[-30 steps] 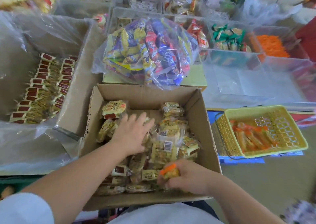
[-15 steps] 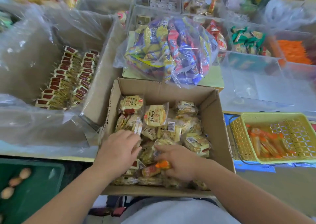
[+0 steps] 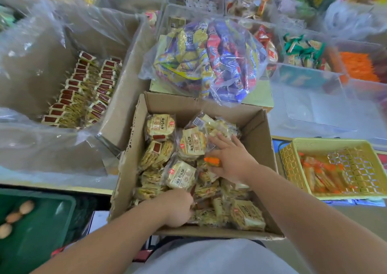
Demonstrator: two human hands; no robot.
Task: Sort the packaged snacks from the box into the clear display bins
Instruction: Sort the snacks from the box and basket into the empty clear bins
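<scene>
Pinched between the thumb and palm of the right hand (image 3: 231,160) is an orange-tipped packet (image 3: 212,161). The other four fingers fan out straight over the snacks beneath. Only the packet's orange end shows. It points left, out of the hand, and its long axis runs roughly side to side, dipping slightly to the right. It sits above the middle of an open cardboard box (image 3: 257,131).

The box is full of round cracker packets (image 3: 191,143) in pale yellow wrappers, lying flat or tilted at all angles. The left hand (image 3: 178,209) reaches down into the near left corner of the pile, its fingers curled and buried among the wrappers. Whether it grasps one cannot be told.

Just right of the box stands a yellow basket (image 3: 326,143) holding more orange-ended packets, lying lengthwise. To the left, a plastic-lined carton (image 3: 123,106) holds neat rows of red-labelled packets (image 3: 83,89). Behind the box lies a clear bag (image 3: 209,58) stuffed with blue, yellow and red packets. Clear display bins (image 3: 305,76) line the back right, one with green packets, one with orange. A green crate (image 3: 41,232) at the near left holds a few round brown items.
</scene>
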